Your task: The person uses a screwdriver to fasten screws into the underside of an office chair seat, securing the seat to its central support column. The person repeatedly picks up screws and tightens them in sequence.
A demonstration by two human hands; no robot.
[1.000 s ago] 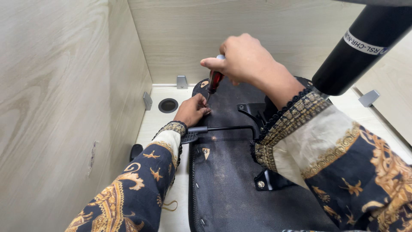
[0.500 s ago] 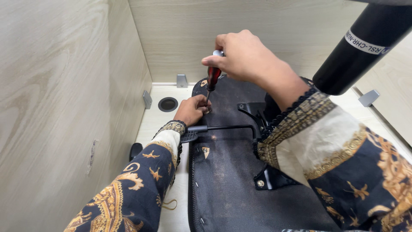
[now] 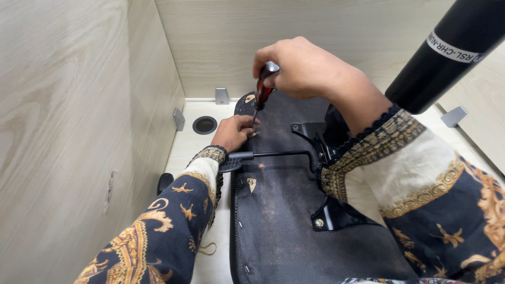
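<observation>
Your right hand (image 3: 305, 68) closed on screwdriver (image 3: 262, 94), shaft upright | tip beside your left hand (image 3: 235, 132), fingers curled, steadying on seat (image 3: 294, 210) | left nearer.

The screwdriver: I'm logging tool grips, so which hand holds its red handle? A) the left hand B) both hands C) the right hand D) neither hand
C: the right hand wraps the top of the screwdriver, while the left hand rests lower on the black seat underside near the tip.
</observation>
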